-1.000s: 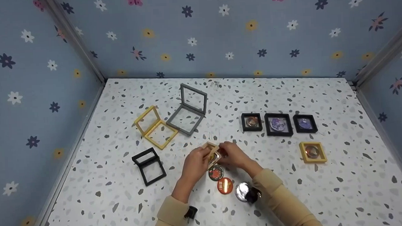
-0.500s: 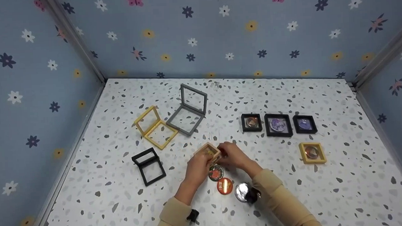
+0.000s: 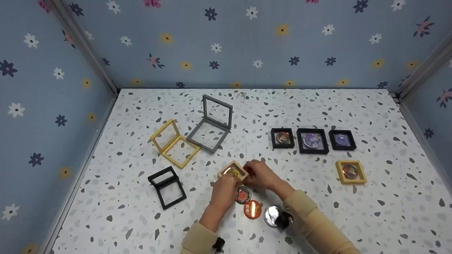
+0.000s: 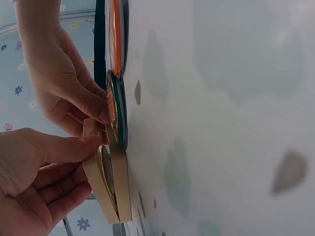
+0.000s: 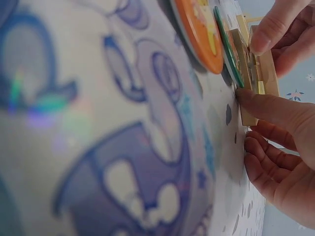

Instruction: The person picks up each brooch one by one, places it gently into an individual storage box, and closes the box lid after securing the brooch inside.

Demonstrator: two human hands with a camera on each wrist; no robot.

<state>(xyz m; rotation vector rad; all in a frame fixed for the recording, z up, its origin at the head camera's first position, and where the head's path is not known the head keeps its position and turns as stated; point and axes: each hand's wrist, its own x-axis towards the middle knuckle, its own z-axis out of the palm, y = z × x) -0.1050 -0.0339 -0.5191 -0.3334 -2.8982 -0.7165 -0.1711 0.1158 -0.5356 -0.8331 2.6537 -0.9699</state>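
A small beige hinged display frame lies on the table between the two hands, its halves almost together, a round button badge inside with yellow on it. My left hand pinches the upper half, thumb on its edge in the left wrist view. My right hand holds the opposite edge; in the right wrist view its thumb presses the lower half while the other fingers curl by the table. A green-rimmed badge touches or nearly touches the frame. Nearer me lie an orange badge and a shiny badge, partly covered by the right wrist camera.
Three opened frames stand at left: black, yellow and grey. At right sit three closed black frames, one of them large, and a closed yellow frame, all holding badges. Patterned walls enclose the table.
The beige frame's upper half has swung down over the badge. My left hand has shifted slightly toward me and right with it. My right hand has hardly moved.
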